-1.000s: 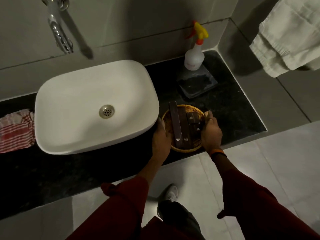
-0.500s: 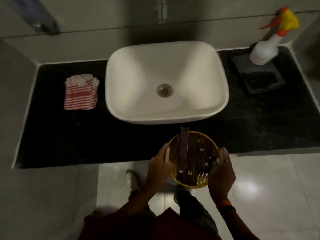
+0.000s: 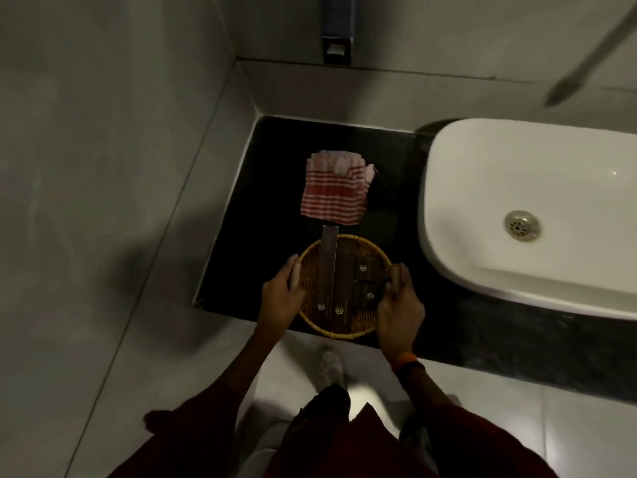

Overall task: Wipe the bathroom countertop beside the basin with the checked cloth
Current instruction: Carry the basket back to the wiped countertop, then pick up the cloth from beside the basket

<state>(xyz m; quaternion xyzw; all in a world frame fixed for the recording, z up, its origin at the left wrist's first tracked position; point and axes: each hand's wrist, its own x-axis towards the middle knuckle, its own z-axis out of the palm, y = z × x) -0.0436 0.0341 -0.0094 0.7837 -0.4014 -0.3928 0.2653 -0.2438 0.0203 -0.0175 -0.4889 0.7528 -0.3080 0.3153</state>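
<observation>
A folded red-and-white checked cloth (image 3: 332,191) lies on the black countertop (image 3: 265,215) left of the white basin (image 3: 531,208). Just in front of the cloth, over the counter's front edge, is a round woven basket (image 3: 344,327) holding dark wooden pieces. My left hand (image 3: 281,298) grips the basket's left rim and my right hand (image 3: 400,307) grips its right rim. Neither hand touches the cloth.
Grey tiled walls enclose the counter on the left and behind. A dispenser (image 3: 337,46) hangs on the back wall above the cloth. The basin's drain (image 3: 521,225) is at the right. The pale floor and my shoe (image 3: 330,365) lie below the counter edge.
Both hands have carried the basket from the right side of the basin, across its front, to the left side near the cloth. The view has swung left with it.
</observation>
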